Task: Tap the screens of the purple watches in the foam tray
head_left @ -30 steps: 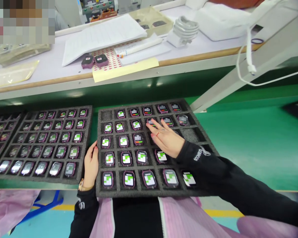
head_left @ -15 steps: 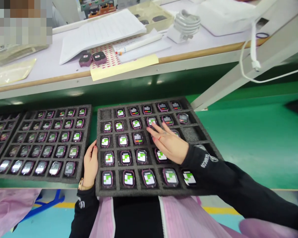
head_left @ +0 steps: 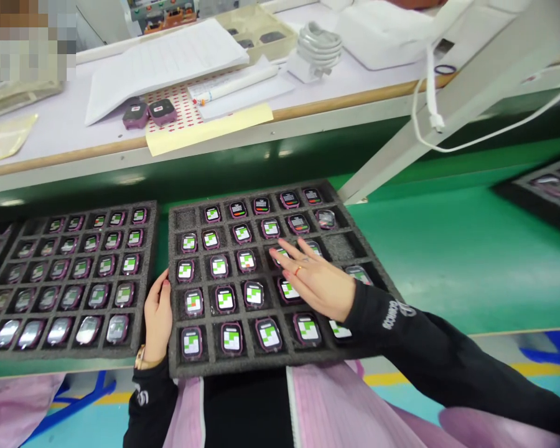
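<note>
A dark foam tray (head_left: 274,359) lies before me, its compartments holding several smartwatch bodies with purple cases. Most lit screens are green and white; several at the back show dark text screens with red and green bars. My left hand (head_left: 157,320) grips the tray's left edge, thumb on the near side and other fingers partly hidden. Over the right half hovers or rests my right hand (head_left: 322,283), fingers spread, palm down. Its fingertips are at a watch (head_left: 280,256) in the middle row, partly covered; whether they touch the screen I cannot tell.
Another foam tray (head_left: 150,261) of watches stands on the left, with more beyond it. A tray (head_left: 536,193) sits at far right. Behind, a bench carries papers (head_left: 168,65), two watch bodies (head_left: 162,111) and a coiled cable (head_left: 318,46). A slanted white post (head_left: 392,149) rises on the right.
My view has swung right. The right hand has shifted from a second-row watch to the middle row. One middle-row watch's dark text screen has turned green and white.
</note>
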A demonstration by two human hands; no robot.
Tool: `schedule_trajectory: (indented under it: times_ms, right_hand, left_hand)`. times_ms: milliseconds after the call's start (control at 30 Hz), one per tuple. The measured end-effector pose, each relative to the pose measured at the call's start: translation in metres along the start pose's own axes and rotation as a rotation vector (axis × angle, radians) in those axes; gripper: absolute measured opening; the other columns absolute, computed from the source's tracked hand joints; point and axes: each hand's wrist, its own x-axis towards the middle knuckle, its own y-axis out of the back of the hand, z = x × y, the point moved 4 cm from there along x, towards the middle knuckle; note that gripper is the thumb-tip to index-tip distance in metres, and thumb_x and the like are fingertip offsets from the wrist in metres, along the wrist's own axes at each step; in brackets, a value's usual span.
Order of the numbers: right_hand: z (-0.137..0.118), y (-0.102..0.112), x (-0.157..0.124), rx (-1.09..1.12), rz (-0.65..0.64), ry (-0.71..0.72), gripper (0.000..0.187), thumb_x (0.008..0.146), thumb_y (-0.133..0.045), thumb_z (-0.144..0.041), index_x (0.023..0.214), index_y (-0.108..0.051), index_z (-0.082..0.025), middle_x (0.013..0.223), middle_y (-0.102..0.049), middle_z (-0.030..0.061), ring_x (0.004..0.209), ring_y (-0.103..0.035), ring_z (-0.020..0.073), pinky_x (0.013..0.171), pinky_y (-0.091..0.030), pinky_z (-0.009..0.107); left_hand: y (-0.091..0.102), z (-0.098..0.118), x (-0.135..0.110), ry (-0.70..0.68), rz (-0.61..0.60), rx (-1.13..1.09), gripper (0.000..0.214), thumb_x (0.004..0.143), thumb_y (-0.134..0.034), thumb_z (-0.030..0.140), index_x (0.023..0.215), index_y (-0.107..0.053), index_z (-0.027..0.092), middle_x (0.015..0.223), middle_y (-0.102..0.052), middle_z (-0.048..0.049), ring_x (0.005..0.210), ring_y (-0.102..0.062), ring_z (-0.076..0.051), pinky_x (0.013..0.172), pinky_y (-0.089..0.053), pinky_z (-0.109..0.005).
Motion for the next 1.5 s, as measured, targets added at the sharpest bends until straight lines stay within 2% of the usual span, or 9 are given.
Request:
schedule_trajectory:
  times_ms: [167,333,467,600,700,933,1200,1367,1500]
  right_hand:
    - [0.05,0.019,-0.017,-0.084,0.012,-0.129,0.05,0.105,-0.022,-0.018,0.144,-0.047,0.002,0.141,-0.056,0.0219,0.144,-0.037,0.0361,0.117,-0.031,0.066]
    - [0.082,0.009,-0.015,-0.077,-0.013,-0.265,0.053,0.103,-0.023,-0.019,0.146,-0.046,0.002,0.142,-0.054,0.0228,0.146,-0.034,0.0361,0.117,-0.028,0.068]
    - [0.09,0.0,-0.014,-0.078,-0.022,-0.292,0.053,0.103,-0.023,-0.021,0.143,-0.05,0.001,0.137,-0.059,0.0216,0.144,-0.036,0.036,0.116,-0.028,0.07]
    - [0.099,0.009,-0.025,-0.095,0.054,-0.337,0.053,0.103,-0.022,-0.023,0.143,-0.052,-0.004,0.137,-0.06,0.0187,0.145,-0.037,0.0344,0.117,-0.026,0.069]
    - [0.108,0.015,-0.035,-0.137,0.094,-0.416,0.056,0.103,-0.019,-0.023,0.141,-0.052,0.001,0.136,-0.06,0.0211,0.144,-0.037,0.0355,0.116,-0.025,0.07]
    - [0.118,0.011,-0.045,-0.128,0.007,-0.454,0.056,0.102,-0.021,-0.025,0.138,-0.055,0.0,0.133,-0.062,0.0215,0.143,-0.039,0.0373,0.114,-0.026,0.073]
    - [0.118,0.016,-0.037,-0.112,0.024,-0.427,0.055,0.103,-0.02,-0.024,0.142,-0.051,-0.001,0.136,-0.06,0.0198,0.145,-0.036,0.0347,0.118,-0.024,0.069]
    - [0.141,0.025,-0.031,-0.061,0.041,-0.519,0.053,0.102,-0.024,-0.024,0.145,-0.052,-0.01,0.141,-0.058,0.013,0.144,-0.038,0.0319,0.121,-0.025,0.063]
    - [0.158,0.029,-0.017,-0.003,0.058,-0.545,0.054,0.102,-0.025,-0.026,0.142,-0.056,-0.009,0.143,-0.055,0.013,0.144,-0.038,0.032,0.122,-0.025,0.06]
  left_hand:
    - [-0.001,0.0,0.001,0.008,0.005,0.016,0.04,0.095,-0.052,0.044,0.125,-0.067,0.022,0.135,-0.065,-0.0072,0.13,-0.056,-0.026,0.12,-0.037,-0.043]
    - [0.0,0.001,0.002,0.036,0.018,0.012,0.042,0.093,-0.053,0.046,0.124,-0.067,0.02,0.135,-0.064,-0.0088,0.13,-0.055,-0.028,0.12,-0.036,-0.046]
    - [0.0,0.002,0.001,0.044,0.022,0.016,0.043,0.093,-0.053,0.048,0.123,-0.068,0.021,0.135,-0.064,-0.0085,0.129,-0.055,-0.029,0.119,-0.037,-0.048]
    - [0.001,0.004,0.001,0.031,0.025,0.028,0.043,0.092,-0.054,0.048,0.122,-0.068,0.021,0.134,-0.065,-0.0086,0.129,-0.056,-0.029,0.119,-0.038,-0.048]
    - [0.001,0.004,0.002,0.016,0.025,0.027,0.042,0.092,-0.054,0.047,0.121,-0.068,0.021,0.133,-0.066,-0.0084,0.128,-0.056,-0.029,0.118,-0.039,-0.047]
    - [0.0,0.003,0.002,0.017,0.024,0.025,0.043,0.092,-0.053,0.047,0.122,-0.068,0.02,0.133,-0.065,-0.0091,0.128,-0.056,-0.029,0.118,-0.038,-0.047]
    - [0.0,0.0,0.003,0.017,0.026,0.024,0.042,0.092,-0.054,0.047,0.122,-0.068,0.021,0.133,-0.065,-0.0084,0.129,-0.056,-0.029,0.119,-0.037,-0.048]
    - [0.001,-0.001,0.004,0.027,0.04,0.036,0.044,0.09,-0.054,0.048,0.122,-0.069,0.02,0.133,-0.065,-0.0089,0.129,-0.056,-0.03,0.119,-0.037,-0.05]
    - [0.0,0.001,0.004,0.025,0.043,0.027,0.048,0.089,-0.054,0.049,0.122,-0.069,0.018,0.133,-0.066,-0.0111,0.128,-0.056,-0.032,0.118,-0.037,-0.052]
